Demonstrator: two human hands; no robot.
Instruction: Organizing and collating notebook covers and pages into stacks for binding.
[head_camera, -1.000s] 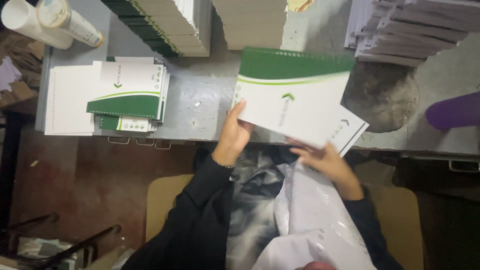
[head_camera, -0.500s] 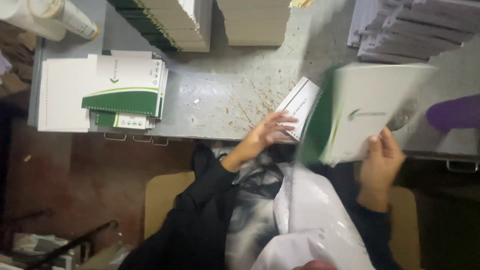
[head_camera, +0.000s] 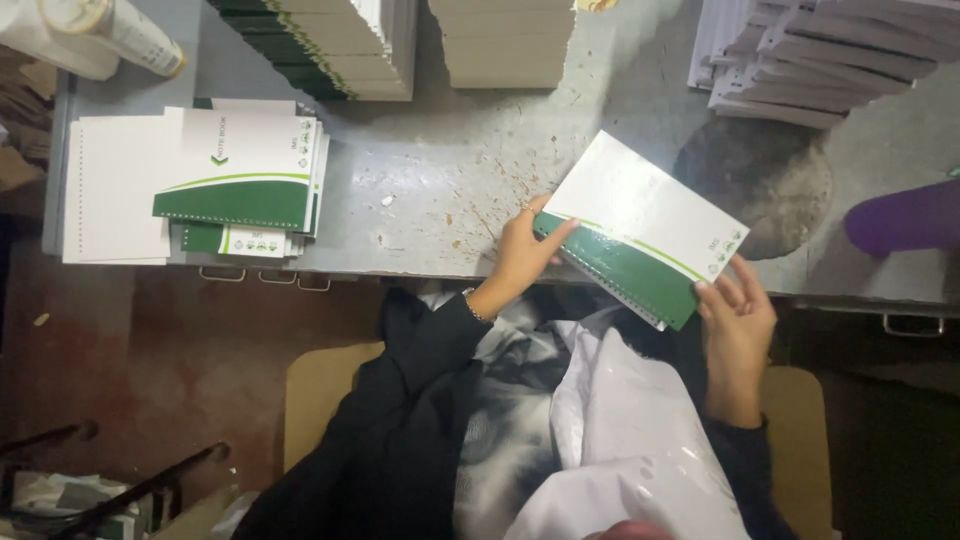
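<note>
A white and green spiral notebook lies tilted on the grey metal table, its green bound edge toward me. My left hand holds its left corner, thumb on the green strip. My right hand grips its lower right corner at the table's front edge. At the left, a pile of finished notebooks with the same green and white covers rests beside a stack of white punched sheets.
Tall stacks of paper blocks and green-edged pads stand at the back. More grey stacked books sit at the back right near a round dark patch. Rolls lie top left. A purple object is at the right.
The notebook was lifted and flipped over in my hands, then set down flat on the table with its white back cover up. Both hands followed it to the right.
</note>
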